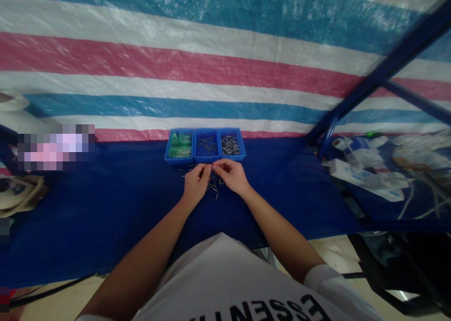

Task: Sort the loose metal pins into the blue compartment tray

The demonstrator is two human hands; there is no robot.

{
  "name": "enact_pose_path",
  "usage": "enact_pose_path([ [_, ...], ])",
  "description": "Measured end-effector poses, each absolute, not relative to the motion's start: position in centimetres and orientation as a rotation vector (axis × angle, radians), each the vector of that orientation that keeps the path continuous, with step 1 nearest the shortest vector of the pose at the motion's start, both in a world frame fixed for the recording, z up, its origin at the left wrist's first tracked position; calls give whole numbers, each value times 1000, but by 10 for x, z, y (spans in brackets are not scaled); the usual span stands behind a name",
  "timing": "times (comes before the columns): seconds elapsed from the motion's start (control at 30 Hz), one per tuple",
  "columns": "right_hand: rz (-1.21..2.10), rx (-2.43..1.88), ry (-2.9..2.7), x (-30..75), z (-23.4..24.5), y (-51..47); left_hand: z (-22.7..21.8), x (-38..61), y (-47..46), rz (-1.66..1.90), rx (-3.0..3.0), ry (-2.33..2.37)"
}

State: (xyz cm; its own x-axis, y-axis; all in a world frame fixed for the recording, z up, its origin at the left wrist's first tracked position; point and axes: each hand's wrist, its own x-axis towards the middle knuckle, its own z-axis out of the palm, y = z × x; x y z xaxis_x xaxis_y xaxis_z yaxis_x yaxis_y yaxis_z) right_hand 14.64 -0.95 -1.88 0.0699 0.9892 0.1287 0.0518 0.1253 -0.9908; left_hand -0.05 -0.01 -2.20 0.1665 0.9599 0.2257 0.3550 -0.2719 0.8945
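My left hand and my right hand meet fingertip to fingertip just in front of three blue bins. Both are closed in a pinch; whatever small piece sits between the fingers is too tiny to make out. Thin metal pins lie loose on the blue tabletop between and below my hands, with a few more left of them. Of the bins, the left one holds green and clear packets, the middle one a few slim dark pins, and the right one a heap of short metal pins.
A striped plastic sheet hangs behind the blue table. A blue metal frame rises at the right. Beyond it lie a white power strip, cables and plastic bags. At the left edge are a blurred-out patch and a brownish container.
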Motion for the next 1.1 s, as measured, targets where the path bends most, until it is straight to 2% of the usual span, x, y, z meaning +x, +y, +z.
enact_pose_path([
  [1.1, 1037, -1145, -1222, 150, -20, -7, -28, 1, 2, 1160, 1698, 1191],
])
